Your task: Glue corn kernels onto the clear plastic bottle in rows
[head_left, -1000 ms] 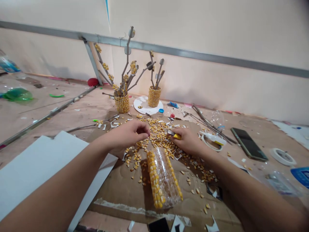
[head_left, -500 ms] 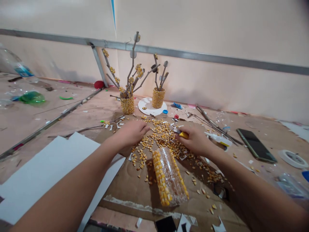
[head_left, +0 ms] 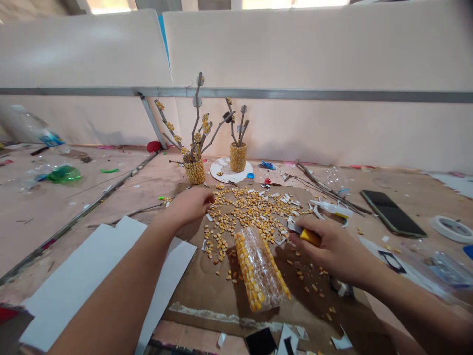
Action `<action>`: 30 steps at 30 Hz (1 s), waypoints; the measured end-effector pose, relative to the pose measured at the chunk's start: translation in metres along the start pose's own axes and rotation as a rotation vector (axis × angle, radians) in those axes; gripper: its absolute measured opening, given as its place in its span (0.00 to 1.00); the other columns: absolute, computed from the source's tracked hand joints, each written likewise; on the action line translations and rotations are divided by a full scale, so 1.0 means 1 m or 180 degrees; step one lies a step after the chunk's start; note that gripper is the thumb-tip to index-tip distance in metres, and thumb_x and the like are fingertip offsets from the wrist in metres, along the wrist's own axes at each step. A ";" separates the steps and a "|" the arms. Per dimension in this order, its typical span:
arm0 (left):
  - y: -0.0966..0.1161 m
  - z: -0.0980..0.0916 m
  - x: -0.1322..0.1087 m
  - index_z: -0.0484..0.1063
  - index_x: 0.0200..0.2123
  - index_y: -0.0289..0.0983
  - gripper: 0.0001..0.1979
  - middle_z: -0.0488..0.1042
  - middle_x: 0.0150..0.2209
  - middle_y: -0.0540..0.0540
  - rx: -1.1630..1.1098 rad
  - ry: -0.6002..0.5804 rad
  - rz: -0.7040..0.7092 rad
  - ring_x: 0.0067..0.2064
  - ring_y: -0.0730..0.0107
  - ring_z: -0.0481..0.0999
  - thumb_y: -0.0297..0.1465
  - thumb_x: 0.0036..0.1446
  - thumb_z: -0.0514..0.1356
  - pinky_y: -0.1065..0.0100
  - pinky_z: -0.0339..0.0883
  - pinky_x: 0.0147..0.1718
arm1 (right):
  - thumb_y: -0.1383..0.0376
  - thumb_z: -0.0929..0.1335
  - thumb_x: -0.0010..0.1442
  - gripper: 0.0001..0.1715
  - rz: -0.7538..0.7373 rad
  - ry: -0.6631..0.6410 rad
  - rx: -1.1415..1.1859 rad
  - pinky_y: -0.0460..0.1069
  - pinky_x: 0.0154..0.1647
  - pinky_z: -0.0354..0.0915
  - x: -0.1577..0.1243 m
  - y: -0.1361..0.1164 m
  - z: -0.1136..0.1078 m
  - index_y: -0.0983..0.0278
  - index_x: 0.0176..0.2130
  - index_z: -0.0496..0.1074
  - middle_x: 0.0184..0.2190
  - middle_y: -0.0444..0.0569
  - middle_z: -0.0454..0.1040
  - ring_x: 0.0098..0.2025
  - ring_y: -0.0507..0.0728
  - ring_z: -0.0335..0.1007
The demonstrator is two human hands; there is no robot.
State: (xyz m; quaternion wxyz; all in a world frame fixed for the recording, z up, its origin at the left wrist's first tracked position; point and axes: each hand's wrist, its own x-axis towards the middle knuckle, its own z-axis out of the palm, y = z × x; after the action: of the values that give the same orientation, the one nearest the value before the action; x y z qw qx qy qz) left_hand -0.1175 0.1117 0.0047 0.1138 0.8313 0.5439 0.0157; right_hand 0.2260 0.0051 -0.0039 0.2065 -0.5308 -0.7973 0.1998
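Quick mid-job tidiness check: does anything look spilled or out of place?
Yes: loose corn kernels lie strewn across the cardboard, along with white scraps, rather than gathered in a container. It looks spilled, though it may be deliberate. Nothing else stands out.

Left forearm: bare, slanting up and inward from the lower left; left forearm.
Left wrist: nearly in line with the forearm; left wrist.
Left hand: back upward, fingers bent and bunched toward the right; left hand; whether the fingertips pinch anything is unclear.
Right forearm: bare, reaching inward from the lower right; right forearm.
Right hand: fingers curled in a closed grip, thumb nearest the viewer; right hand.
Spacing: hands well apart, the left higher in view.
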 end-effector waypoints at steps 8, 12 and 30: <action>0.005 0.005 -0.001 0.81 0.36 0.38 0.09 0.84 0.36 0.44 -0.0144 -0.0340 0.0162 0.37 0.62 0.80 0.24 0.56 0.61 0.67 0.65 0.35 | 0.55 0.66 0.67 0.15 0.0016 0.0094 0.0083 0.51 0.32 0.63 -0.003 0.011 0.001 0.60 0.33 0.74 0.28 0.48 0.78 0.30 0.58 0.72; 0.005 0.006 -0.001 0.80 0.35 0.38 0.10 0.83 0.35 0.45 -0.0210 -0.0355 0.0208 0.36 0.62 0.79 0.21 0.53 0.60 0.67 0.64 0.34 | 0.55 0.66 0.67 0.15 -0.0026 0.0154 0.0052 0.52 0.32 0.62 -0.006 0.010 0.001 0.59 0.32 0.73 0.28 0.48 0.78 0.30 0.58 0.71; 0.006 0.005 0.001 0.82 0.25 0.39 0.08 0.82 0.27 0.46 -0.0048 -0.0376 0.0139 0.27 0.67 0.74 0.25 0.49 0.62 0.67 0.62 0.30 | 0.57 0.67 0.67 0.17 -0.0002 0.0019 -0.0031 0.50 0.31 0.57 -0.006 0.011 0.010 0.60 0.28 0.67 0.25 0.45 0.72 0.28 0.56 0.67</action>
State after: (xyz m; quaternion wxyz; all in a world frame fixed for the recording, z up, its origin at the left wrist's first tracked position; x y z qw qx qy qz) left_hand -0.1110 0.1095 0.0011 0.1515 0.8415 0.5179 -0.0268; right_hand 0.2313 0.0021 -0.0186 0.2064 -0.5321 -0.7978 0.1942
